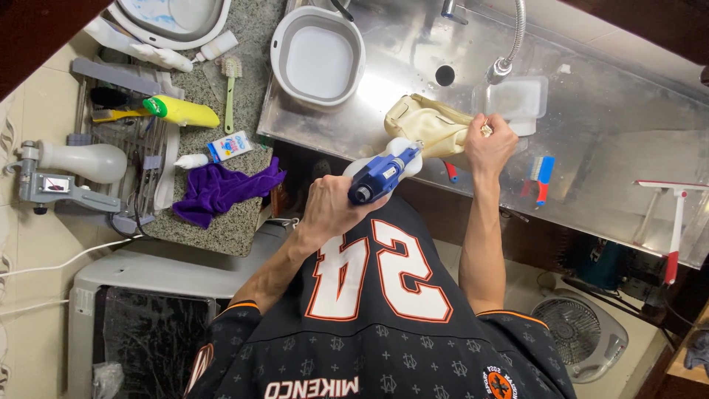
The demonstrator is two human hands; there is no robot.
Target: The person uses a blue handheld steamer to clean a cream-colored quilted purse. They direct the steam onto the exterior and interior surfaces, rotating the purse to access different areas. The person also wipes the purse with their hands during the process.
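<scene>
Steel sink (591,125) crowded: grey basin (317,55) at one end, clear tub (517,100) under the faucet (502,66), small brush (541,177) on the near rim. Purple cloth (221,192) and yellow bottle (181,111) sat on the granite counter. Left hand (329,210) was wrapped tight around a blue-and-white handheld tool (384,174), long axis slanting up toward the sink, head against a cream bag (428,125). Right hand (491,144) clutched the bag's edge over the sink rim.
</scene>
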